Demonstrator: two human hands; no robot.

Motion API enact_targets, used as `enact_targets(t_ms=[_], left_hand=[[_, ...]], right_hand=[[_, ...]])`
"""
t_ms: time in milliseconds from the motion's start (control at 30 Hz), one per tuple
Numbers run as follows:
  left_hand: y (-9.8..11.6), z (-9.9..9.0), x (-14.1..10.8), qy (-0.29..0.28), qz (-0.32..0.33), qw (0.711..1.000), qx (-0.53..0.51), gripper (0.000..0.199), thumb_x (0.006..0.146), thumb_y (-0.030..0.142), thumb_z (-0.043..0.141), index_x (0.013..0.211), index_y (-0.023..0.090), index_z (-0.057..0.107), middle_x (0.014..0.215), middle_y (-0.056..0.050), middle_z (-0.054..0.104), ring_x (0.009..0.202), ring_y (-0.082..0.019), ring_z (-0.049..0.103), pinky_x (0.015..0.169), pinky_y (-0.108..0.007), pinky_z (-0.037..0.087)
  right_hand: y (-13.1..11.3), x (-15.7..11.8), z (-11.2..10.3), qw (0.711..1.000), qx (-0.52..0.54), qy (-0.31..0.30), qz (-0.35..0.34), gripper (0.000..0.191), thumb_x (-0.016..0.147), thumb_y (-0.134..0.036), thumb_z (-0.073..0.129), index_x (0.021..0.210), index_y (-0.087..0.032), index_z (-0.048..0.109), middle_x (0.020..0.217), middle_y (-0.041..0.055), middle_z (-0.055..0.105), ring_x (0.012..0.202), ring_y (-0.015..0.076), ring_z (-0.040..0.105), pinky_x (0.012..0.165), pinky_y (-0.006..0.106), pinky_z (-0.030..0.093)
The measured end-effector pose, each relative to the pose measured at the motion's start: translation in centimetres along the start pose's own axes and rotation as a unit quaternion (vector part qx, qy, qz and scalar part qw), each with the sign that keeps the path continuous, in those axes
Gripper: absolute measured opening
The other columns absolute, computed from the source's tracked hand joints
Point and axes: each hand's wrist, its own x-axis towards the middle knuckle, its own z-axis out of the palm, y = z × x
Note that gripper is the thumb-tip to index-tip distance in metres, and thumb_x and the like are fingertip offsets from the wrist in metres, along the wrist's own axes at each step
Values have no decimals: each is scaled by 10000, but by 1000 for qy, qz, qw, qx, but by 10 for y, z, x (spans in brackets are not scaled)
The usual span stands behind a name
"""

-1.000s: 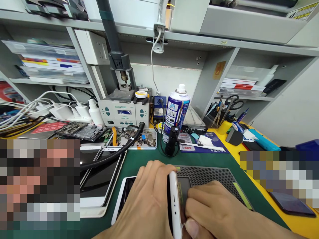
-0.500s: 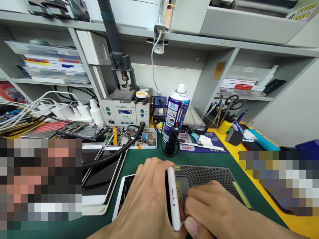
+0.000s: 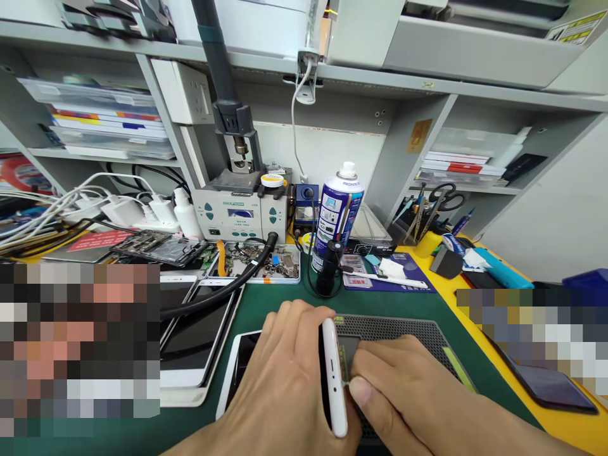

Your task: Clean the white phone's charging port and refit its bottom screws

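A white smartphone [image 3: 335, 380] stands on its long side, its narrow top edge with small holes facing up towards me. My left hand [image 3: 285, 373] is closed around it, fingers over the far end and the palm along the dark screen side. On the phone's right, my right hand [image 3: 399, 380] is closed in a pinch, the thumb close against the casing. Only a tiny pale tip shows between thumb and phone; what the fingers hold is hidden. Another white-framed phone [image 3: 232, 373] lies flat, partly under my left hand. Beneath my right hand is a grey honeycomb pad [image 3: 403, 329].
A spray can [image 3: 338, 209] and a small black bottle [image 3: 329, 269] stand beyond my hands. Behind a tray of small parts [image 3: 285, 272] is a soldering station [image 3: 237, 215]. A thick black cable [image 3: 213, 301] crosses phones on the left. A dark phone [image 3: 555, 386] lies right.
My right hand has slid away from me along the phone's side, its thumb now nearer the middle of the edge. The left hand keeps its grip. The view has shifted slightly.
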Motion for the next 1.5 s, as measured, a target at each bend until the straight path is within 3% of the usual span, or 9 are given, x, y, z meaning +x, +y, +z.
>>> enact_targets(t_ms=[267, 667, 1500], left_hand=[[2, -1, -2, -4, 15, 999, 28, 493, 703, 170, 556, 1161, 218, 380, 926, -53, 497, 816, -272, 543, 689, -481, 499], [-1, 3, -2, 4, 38, 999, 10, 510, 695, 142, 560, 1166, 219, 381, 921, -50, 490, 823, -265, 536, 717, -483, 497], [-1, 2, -1, -3, 27, 1000, 10, 572, 657, 180, 594, 1184, 226, 374, 909, -39, 497, 814, -263, 550, 711, -480, 508]], right_hand=[[2, 1, 4, 1000, 9, 14, 8, 321, 1003, -146, 327, 836, -198, 596, 780, 26, 670, 659, 188, 611, 655, 323, 452], [0, 2, 2, 999, -5, 36, 4, 344, 1003, -122, 295, 855, -193, 597, 793, 44, 695, 688, 185, 642, 681, 306, 482], [-1, 0, -6, 1000, 21, 7, 14, 355, 1049, -251, 328, 850, -189, 615, 801, 47, 679, 733, 172, 646, 728, 284, 515]])
